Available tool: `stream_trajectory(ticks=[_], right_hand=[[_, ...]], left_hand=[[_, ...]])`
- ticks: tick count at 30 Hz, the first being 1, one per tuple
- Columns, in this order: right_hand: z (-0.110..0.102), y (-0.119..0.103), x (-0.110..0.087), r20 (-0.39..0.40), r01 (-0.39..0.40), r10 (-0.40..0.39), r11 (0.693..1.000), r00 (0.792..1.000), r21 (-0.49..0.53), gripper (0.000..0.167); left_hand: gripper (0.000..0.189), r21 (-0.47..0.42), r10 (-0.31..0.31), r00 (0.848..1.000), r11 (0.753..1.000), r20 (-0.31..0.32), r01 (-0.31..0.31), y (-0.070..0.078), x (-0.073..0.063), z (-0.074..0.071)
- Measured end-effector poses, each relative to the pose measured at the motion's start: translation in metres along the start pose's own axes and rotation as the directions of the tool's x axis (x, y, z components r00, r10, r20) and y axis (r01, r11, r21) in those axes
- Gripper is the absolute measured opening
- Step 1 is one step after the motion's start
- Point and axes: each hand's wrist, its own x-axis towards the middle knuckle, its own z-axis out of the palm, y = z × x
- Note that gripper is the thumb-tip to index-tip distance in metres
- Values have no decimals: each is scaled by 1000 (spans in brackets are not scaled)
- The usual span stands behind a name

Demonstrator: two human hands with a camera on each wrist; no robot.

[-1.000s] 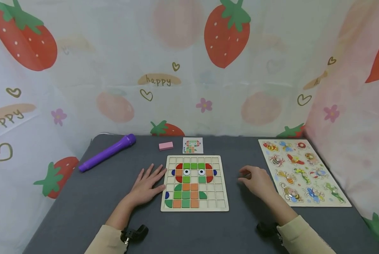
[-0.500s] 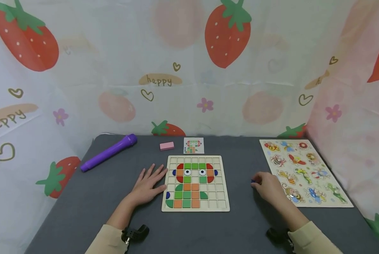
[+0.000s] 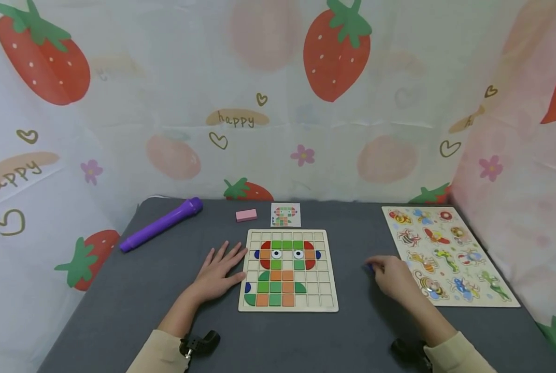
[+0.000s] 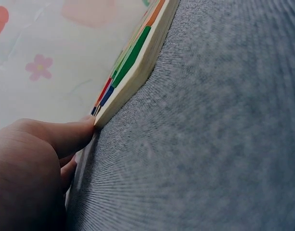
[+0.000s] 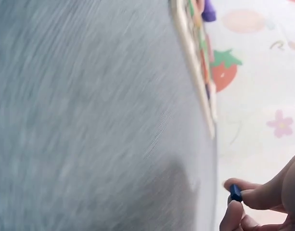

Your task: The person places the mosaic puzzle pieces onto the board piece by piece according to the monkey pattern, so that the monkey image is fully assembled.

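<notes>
A pale wooden grid board point(image 3: 313, 300) lies in the middle of the table, with green, orange, red and blue pieces and two eye pieces set in its cells. My left hand point(image 3: 214, 277) rests on the table with its fingers spread, thumb and fingertips at the board's left edge. In the left wrist view the thumb point(image 4: 72, 134) meets the board's corner. To the right of the board, above the table, my right hand point(image 3: 393, 278) pinches a small blue puzzle piece point(image 5: 236, 193) between thumb and fingers.
A small picture card point(image 3: 285, 215) with a matching pattern lies behind the board, next to a pink block point(image 3: 246, 215). A purple microphone-shaped stick point(image 3: 162, 225) is at the back left. At the right lies an insect puzzle board point(image 3: 450, 256), close to my right hand.
My right hand has moved right, away from the grid board, and the blue piece has come into view at its fingertips. My left hand has stayed at the board's edge.
</notes>
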Motion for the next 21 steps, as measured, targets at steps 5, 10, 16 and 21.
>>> stream_trajectory(ticks=[5,10,16,21], right_hand=[[-4,-17,-4,-34,25,-23,996,999,80,25],[-4,-33,0,-26,16,-12,992,1000,129,17],[4,-55,5,-4,-15,16,981,1000,191,14],[16,-75,9,42,-25,15,971,999,236,7]], left_hand=[[69,-5,1,1000,1000,-8,-1,0,-1,1],[69,-9,4,1000,1000,-12,-4,1,-1,0],[68,4,-4,1000,1000,-4,4,2,-2,-2],[68,0,-6,1000,1000,-6,6,2,-3,-2]])
